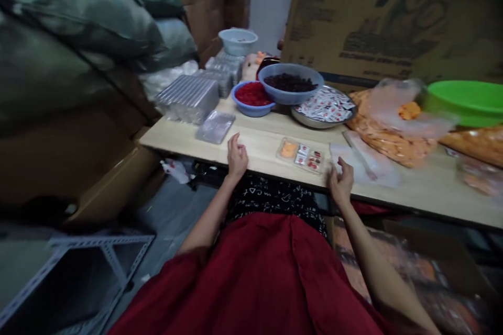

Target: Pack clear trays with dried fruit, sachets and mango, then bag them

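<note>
My left hand (pixel 237 158) is at the front edge of the table, fingers loosely curled and nothing in them. A flat clear plastic tray (pixel 215 126) lies just beyond it to the left. Close to the right side of a filled clear tray (pixel 301 155) is my right hand (pixel 341 180), its thumb and fingers apart and slightly blurred. I cannot tell whether it touches the tray. Inside that tray are an orange piece (pixel 288 149), small white printed packets (pixel 302 154) and dark and red pieces (pixel 314 160) in separate compartments.
Stacked clear trays (pixel 188 97) stand at the left. Behind are a blue bowl of red pieces (pixel 253 95), a bowl of dark pieces (pixel 291 82) and a pan of white packets (pixel 328 107). Bags of orange pieces (pixel 396 136) and a green basin (pixel 467 102) are at the right.
</note>
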The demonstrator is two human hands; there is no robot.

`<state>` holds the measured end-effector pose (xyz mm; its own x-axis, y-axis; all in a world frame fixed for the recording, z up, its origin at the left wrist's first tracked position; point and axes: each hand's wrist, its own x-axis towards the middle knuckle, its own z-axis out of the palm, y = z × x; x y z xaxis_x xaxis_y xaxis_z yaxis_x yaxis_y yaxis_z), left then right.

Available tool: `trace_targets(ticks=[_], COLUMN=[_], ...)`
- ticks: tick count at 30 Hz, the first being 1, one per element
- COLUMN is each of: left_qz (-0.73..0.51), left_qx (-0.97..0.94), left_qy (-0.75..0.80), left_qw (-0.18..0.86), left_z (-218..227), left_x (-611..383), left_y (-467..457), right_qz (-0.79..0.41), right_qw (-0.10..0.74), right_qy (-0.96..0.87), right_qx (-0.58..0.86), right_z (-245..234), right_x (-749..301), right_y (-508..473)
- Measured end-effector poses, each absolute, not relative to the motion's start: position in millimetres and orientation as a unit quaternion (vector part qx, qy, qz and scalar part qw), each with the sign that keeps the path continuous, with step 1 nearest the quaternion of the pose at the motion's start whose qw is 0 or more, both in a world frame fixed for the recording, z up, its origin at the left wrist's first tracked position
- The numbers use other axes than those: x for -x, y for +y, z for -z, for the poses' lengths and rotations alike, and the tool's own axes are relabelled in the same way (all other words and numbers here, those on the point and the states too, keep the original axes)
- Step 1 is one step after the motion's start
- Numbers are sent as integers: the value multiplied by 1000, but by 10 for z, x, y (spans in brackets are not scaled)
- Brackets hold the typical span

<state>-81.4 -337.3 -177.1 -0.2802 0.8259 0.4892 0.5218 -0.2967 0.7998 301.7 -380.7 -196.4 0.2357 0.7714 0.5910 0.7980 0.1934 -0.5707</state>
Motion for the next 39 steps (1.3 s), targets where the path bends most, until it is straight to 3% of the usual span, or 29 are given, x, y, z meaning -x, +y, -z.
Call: trace_targets(ticks=[9,16,20,23,32,39], left_qz=[-434,-241,-125,-103,-84,-47], left_qx=[-689,-818,-873,-876,-871,-887], left_qy=[565,501,449,452,457,431], left_qw=[128,147,144,132,161,161], left_z=[1900,1793,1769,1781,1802,1708], left_x=[1219,1284,1339,1347,1367,1315], left_y=[-3160,-2993,-2850,-2815,-2804,-2803], right_qz=[42,11,45,40,17,15], right_qw=[400,427,336,277,214,153], right_qy=[-604,-520,-557,-586,-549,-421], right_qx=[689,739,758,761,808,894], right_z=[2117,2041,2025,1989,1998,1478], right_x=[-3050,-3012,-2926,-2857,-2857,-2274], right_y=[-3798,-3737,-3703,-3701,-3660,-4026])
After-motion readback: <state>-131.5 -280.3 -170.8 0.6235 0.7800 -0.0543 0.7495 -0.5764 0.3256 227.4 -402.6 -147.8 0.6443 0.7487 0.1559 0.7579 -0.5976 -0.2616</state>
